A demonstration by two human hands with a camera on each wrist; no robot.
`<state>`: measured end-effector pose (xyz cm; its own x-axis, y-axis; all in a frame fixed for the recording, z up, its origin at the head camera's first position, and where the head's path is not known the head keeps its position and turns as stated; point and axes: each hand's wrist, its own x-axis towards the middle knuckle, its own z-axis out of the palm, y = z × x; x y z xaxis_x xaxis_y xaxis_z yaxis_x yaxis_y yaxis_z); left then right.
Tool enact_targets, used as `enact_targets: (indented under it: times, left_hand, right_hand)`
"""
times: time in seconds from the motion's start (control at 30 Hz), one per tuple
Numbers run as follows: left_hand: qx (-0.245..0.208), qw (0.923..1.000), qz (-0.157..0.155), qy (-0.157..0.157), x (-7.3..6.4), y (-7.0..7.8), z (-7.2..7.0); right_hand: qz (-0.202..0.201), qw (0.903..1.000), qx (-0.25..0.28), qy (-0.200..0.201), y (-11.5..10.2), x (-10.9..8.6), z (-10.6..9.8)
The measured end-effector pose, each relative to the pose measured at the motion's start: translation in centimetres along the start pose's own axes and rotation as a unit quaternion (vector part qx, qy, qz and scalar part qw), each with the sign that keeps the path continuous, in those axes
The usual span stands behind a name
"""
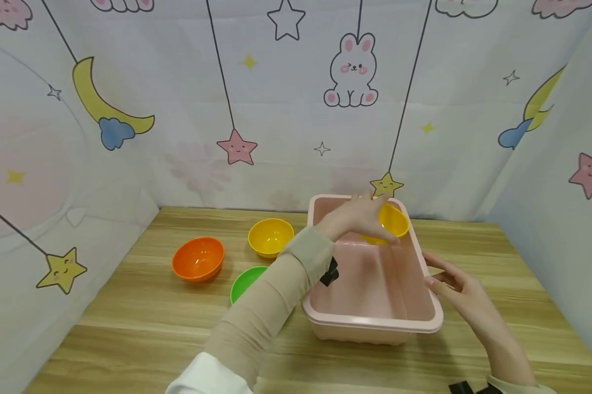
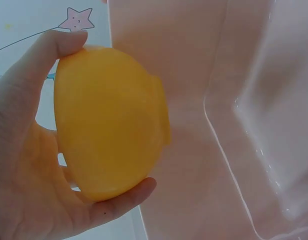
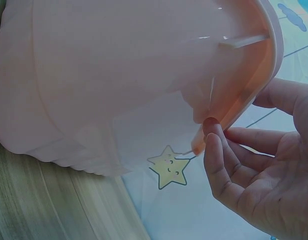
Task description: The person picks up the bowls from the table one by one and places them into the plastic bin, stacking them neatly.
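A yellow bowl (image 1: 394, 221) is in my left hand (image 1: 359, 217), over the far part of a pink plastic basin (image 1: 375, 323). In the left wrist view the bowl (image 2: 111, 125) is tipped on its side, and my thumb and fingers grip it around its rim. The basin's pink wall (image 2: 179, 190) lies just beyond the bowl's base. My right hand (image 1: 460, 290) holds the basin's right rim. Seen from the right wrist, that hand (image 3: 259, 165) has its fingers curled beneath the rim (image 3: 279, 50).
Left of the basin, an orange bowl (image 1: 198, 260), another yellow bowl (image 1: 271, 238) and a green bowl (image 1: 247, 282) stand on the wood-grain table (image 1: 128, 306). My left forearm partly covers the green one. A patterned cloth (image 1: 286, 98) hangs behind and at both sides.
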<state>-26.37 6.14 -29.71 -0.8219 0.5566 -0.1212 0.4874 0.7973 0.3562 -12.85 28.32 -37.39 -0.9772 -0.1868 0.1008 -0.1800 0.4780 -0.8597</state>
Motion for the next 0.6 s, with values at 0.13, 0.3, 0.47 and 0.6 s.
enact_targets:
  times: [0.13, 0.3, 0.47, 0.6]
  left_hand:
    - [-0.011, 0.9994, -0.021, -0.025, 0.3, 0.1, 0.3]
    - [-0.008, 0.9982, -0.039, -0.046, 0.5, 0.2, 0.6]
    - [0.003, 0.9976, -0.039, -0.056, 0.8, 0.0, 1.0]
    - [0.006, 0.9966, -0.049, -0.065, 1.1, -0.3, 1.4]
  right_hand:
    - [-0.003, 1.0000, 0.005, -0.001, 0.0, 0.0, 0.0]
    - [-0.003, 1.0000, 0.005, -0.004, -0.1, 0.0, -0.1]
    - [-0.007, 0.9999, 0.006, -0.004, 0.0, 0.0, -0.1]
    - [-0.010, 0.9999, 0.007, -0.003, -0.1, 0.0, -0.1]
